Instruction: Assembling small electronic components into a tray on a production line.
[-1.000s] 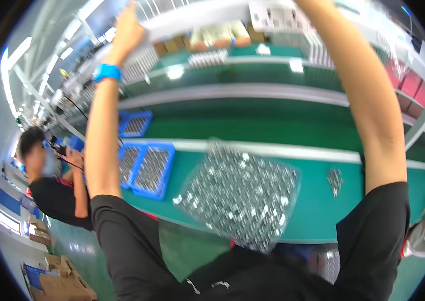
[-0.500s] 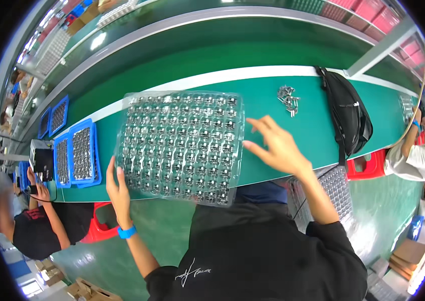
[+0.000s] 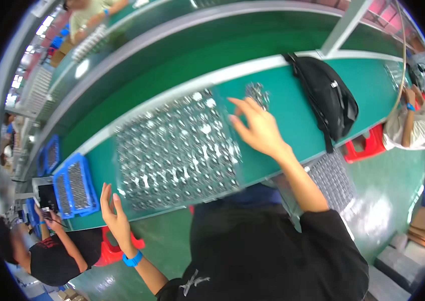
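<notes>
A clear plastic blister tray (image 3: 177, 150) with rows of small shiny metal parts lies on the green bench in front of me. By its near left corner is my left hand (image 3: 116, 215), fingers apart and holding nothing; a blue band circles that wrist. Past the tray's right edge, my right hand (image 3: 258, 128) hovers with its thumb and fingers stretched out and nothing in its grasp. Just beyond those fingers lies a small heap of loose metal pieces (image 3: 258, 92), partly covered by the hand. The parts in the tray are blurred.
A black bag (image 3: 325, 95) lies on the bench to the right. Blue trays of small parts (image 3: 78, 185) stand at the left. Filled trays (image 3: 330, 180) sit below the bench edge, near a red stool (image 3: 368, 145). Co-workers sit on both sides, one (image 3: 62, 256) at left.
My view has tilted, so the bench slants more. The tray, which overhung the near bench edge, now lies farther onto the bench. Both hands stay open; the right is closer to the loose pieces.
</notes>
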Tool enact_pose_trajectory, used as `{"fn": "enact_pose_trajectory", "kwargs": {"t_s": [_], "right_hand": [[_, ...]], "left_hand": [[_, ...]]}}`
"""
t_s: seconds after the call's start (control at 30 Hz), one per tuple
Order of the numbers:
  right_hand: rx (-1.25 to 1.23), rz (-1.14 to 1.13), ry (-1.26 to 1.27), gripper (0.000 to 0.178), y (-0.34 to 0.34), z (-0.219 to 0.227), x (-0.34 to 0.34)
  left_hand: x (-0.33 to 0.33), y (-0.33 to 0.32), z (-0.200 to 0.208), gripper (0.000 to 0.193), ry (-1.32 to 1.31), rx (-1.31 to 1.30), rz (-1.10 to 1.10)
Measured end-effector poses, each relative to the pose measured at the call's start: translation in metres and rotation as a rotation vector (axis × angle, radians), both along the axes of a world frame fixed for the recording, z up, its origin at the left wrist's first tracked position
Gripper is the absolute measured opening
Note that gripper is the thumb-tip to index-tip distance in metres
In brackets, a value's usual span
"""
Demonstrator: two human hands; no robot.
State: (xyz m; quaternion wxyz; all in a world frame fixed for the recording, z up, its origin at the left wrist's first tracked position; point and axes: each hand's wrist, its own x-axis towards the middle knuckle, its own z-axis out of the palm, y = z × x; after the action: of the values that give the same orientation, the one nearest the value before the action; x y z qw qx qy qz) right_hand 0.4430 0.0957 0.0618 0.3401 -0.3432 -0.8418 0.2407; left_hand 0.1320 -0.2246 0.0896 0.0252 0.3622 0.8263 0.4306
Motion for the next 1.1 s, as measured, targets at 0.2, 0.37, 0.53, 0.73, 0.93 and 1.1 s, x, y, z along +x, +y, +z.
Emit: {"fn": "enact_pose_trajectory", "kwargs": {"t_s": [0.2, 0.37, 0.53, 0.73, 0.93, 1.1], "right_hand": [[0.328, -0.34, 0.016, 0.03, 0.034, -0.012, 0.054], [0.325, -0.393, 0.061, 0.031, 0.034, -0.028, 0.074], [0.223, -0.387, 0.119, 0.031, 0.045, -0.032, 0.067], [0.154, -0.388, 0.107, 0.031, 0.051, -0.038, 0.065], [0.121, -0.417, 0.052, 0.03, 0.049, -0.042, 0.066], [0.122, -0.412, 0.059, 0.029, 0.048, -0.041, 0.066]], "left_hand": [[-0.041, 0.06, 0.192, 0.027, 0.542, 0.367, -0.116], [-0.067, 0.169, 0.386, 0.03, 1.058, 0.358, -0.135], [-0.096, 0.262, 0.443, 0.059, 1.152, 0.035, -0.19], [-0.128, 0.312, 0.42, 0.072, 0.994, -0.001, -0.106], [-0.136, 0.285, 0.419, 0.065, 1.023, 0.04, -0.024], [-0.133, 0.246, 0.449, 0.063, 0.873, -0.135, -0.083]]}}
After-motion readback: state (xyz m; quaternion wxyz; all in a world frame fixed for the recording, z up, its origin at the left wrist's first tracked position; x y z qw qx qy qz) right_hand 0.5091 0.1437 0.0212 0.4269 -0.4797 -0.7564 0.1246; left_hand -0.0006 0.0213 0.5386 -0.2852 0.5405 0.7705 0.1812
